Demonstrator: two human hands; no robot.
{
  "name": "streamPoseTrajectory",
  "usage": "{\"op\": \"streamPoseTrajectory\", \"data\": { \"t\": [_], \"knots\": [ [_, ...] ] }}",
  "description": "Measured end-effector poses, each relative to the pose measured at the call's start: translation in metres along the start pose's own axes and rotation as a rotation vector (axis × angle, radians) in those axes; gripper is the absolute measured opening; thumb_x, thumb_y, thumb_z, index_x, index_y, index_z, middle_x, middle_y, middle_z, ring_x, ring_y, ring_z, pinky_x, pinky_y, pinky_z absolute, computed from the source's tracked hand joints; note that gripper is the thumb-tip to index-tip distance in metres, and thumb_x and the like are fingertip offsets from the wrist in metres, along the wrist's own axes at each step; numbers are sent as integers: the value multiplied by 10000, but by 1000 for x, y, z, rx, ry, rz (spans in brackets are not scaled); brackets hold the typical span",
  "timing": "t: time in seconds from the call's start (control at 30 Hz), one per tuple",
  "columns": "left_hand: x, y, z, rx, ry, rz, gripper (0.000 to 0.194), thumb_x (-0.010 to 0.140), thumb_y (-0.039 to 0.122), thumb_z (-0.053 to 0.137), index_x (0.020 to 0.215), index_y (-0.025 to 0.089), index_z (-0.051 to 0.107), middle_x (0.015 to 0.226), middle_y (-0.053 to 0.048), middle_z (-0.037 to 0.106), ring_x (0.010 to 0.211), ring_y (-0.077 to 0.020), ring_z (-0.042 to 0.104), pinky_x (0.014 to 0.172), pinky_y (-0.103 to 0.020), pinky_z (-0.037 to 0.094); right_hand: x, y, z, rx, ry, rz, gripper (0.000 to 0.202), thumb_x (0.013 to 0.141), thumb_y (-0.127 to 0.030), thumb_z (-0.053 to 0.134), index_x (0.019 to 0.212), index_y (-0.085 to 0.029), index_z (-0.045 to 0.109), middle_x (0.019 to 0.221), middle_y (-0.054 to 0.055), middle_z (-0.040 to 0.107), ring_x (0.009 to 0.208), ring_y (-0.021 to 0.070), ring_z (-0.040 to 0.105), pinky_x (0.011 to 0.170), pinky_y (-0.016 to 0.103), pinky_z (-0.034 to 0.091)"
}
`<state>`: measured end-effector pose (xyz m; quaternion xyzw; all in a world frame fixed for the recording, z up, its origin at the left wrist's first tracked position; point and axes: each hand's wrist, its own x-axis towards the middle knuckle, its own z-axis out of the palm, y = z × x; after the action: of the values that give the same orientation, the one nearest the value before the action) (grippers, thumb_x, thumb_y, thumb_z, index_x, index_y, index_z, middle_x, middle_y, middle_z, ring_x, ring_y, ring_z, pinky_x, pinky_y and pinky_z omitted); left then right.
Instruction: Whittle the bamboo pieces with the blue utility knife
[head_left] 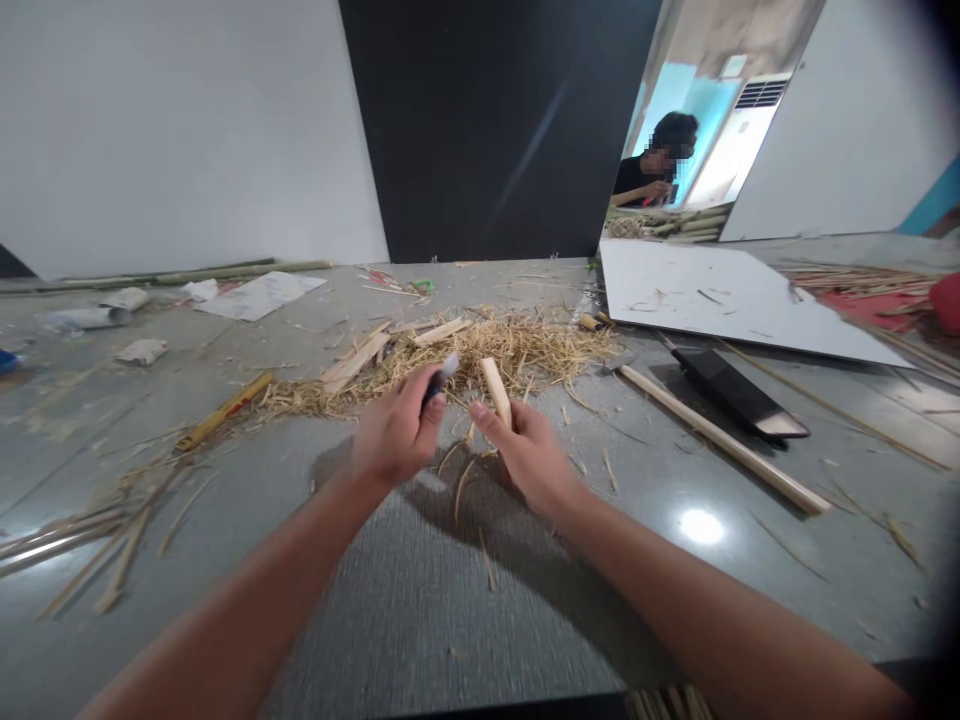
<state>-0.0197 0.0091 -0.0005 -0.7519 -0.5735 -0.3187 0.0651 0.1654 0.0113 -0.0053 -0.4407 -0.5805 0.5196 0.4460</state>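
Note:
In the middle of the head view my left hand (397, 425) is closed round the dark handle of what looks like a small knife (448, 366), its pale blade blurred by motion. Just to the right, my right hand (536, 455) grips a short pale wooden stick (496, 390), which points up and away from me. The knife tip and the stick are apart. Behind both hands lies a heap of thin straw-coloured shavings (510, 350), with some flat wood pieces (358, 362) at its left.
Left on the grey surface lie a yellow stick-like tool (225, 412) and paper scraps (262, 296). To the right are a long wooden rod (720, 437), a black object (739, 392) and a white board (720, 290). Beyond an upright dark panel (495, 130), another person (652, 175) sits.

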Motion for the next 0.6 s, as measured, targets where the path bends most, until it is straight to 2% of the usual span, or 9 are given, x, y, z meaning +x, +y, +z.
{"op": "streamPoseTrajectory", "data": {
  "t": [0.17,0.3,0.4,0.5,0.6],
  "knots": [
    [-5,17,3,-34,-221,212,413,944,365,349,1293,162,437,1194,-142,635,1006,-269,635,797,-392,505,-1,1,0,165,-186,-9,366,781,-544,654,865,-215,517,489,-107,376,351,52,305,339,196,237],
    [-6,23,-1,33,-376,226,523,913,329,386,1391,137,296,1063,-140,689,852,-284,672,662,-386,501,0,2,-1,189,-205,25,349,766,-461,703,922,-208,520,530,-106,415,360,40,303,341,192,239],
    [-5,27,-3,83,-429,205,570,893,306,402,1412,122,253,1016,-135,703,796,-291,676,624,-385,486,2,3,-4,185,-232,19,334,778,-427,699,958,-200,533,542,-100,419,377,41,311,352,194,237],
    [-4,28,-3,85,-430,244,541,876,271,404,1386,122,300,1118,-153,672,879,-300,668,666,-400,491,3,4,-6,185,-259,17,312,779,-398,701,956,-198,540,550,-93,427,392,45,316,365,199,243],
    [-3,27,-5,77,-456,285,549,856,243,411,1386,130,316,1114,-139,672,894,-295,665,676,-401,493,3,6,-7,201,-313,-1,274,780,-366,701,938,-203,548,558,-88,436,401,49,322,374,202,247]
  ]
}}
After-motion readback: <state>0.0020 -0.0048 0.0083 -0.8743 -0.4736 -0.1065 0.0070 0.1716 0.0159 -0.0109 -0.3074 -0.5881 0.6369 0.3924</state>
